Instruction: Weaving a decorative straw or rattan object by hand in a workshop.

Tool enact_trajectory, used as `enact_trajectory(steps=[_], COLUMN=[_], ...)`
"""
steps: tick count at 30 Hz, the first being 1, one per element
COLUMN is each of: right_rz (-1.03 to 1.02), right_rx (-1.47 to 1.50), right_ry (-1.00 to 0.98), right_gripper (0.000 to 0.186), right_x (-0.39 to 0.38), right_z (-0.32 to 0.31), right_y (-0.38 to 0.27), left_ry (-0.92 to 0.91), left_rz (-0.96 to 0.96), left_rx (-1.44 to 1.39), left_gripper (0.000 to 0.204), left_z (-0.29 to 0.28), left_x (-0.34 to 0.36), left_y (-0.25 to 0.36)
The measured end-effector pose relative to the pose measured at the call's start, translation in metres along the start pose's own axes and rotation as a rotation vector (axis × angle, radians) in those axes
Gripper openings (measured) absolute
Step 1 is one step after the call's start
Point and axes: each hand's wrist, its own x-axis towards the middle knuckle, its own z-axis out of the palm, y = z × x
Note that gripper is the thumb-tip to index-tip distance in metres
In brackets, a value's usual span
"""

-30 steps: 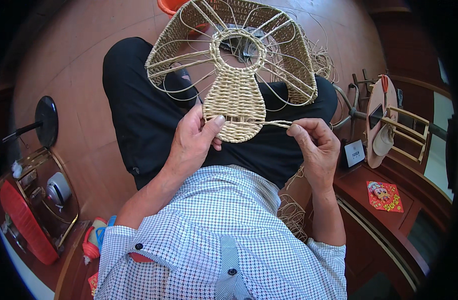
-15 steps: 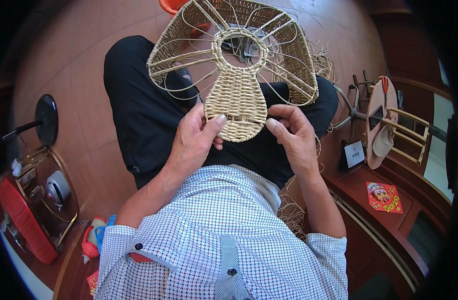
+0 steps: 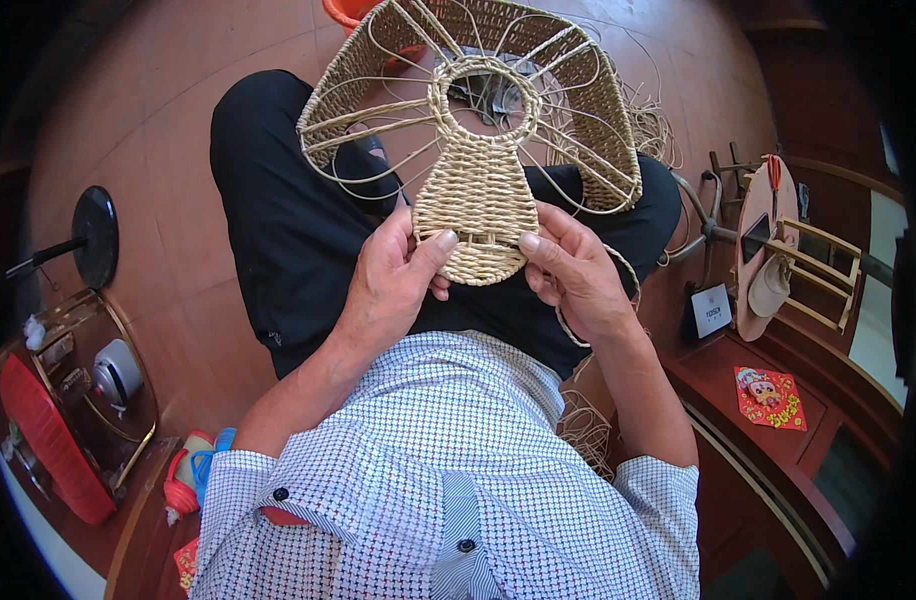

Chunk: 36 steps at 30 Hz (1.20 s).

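Over my lap lies a woven straw piece (image 3: 475, 190): a ring at the top, a tightly woven panel widening below it, and a narrow open slot near its rounded lower end. Thin looped spokes fan out from the ring to a curved woven basket wall (image 3: 606, 130). My left hand (image 3: 390, 275) pinches the panel's left edge, thumb on top by the slot. My right hand (image 3: 575, 265) grips the right edge the same way, thumb on the front. A straw cord (image 3: 633, 275) loops out beside my right hand.
Loose straw strands (image 3: 646, 125) lie beyond my right knee, and more cord (image 3: 585, 430) hangs by my right side. An orange bucket (image 3: 350, 10) stands on the tiled floor ahead. At right are a wooden frame (image 3: 818, 275) and a red card (image 3: 770, 397); at left, a round black base (image 3: 96, 237).
My right hand has moved left and closed on the panel's right edge. A loop of cord now shows beside it. The woven piece has shifted slightly right.
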Motion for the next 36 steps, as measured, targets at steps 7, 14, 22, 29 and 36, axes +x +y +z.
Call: enact_trajectory(steps=[7,14,22,29,36], right_rz=[0.059,0.094,0.104,0.114,0.113], right_rx=[0.192,0.226,0.298,0.302,0.291], right_ry=[-0.100,-0.088,-0.040,-0.085,-0.072], right_gripper=[0.045,0.048,0.047,0.048,0.052], right_x=[0.001,0.002,0.005,0.011,0.011], right_z=[0.000,0.010,0.014,0.007,0.008], right_y=[0.000,0.008,0.010,0.014,0.013], left_ry=[0.001,0.005,0.308,0.081,-0.027], left_rz=[0.005,-0.007,0.324,0.534,0.608], left_rx=[-0.008,0.010,0.511,0.858,1.192], left_gripper=[0.036,0.031,0.017,0.014,0.015], left_z=[0.001,0.001,-0.007,0.014,0.021], left_x=[0.000,-0.001,-0.011,0.000,0.006], left_y=[0.003,0.008,0.030,0.044,0.054])
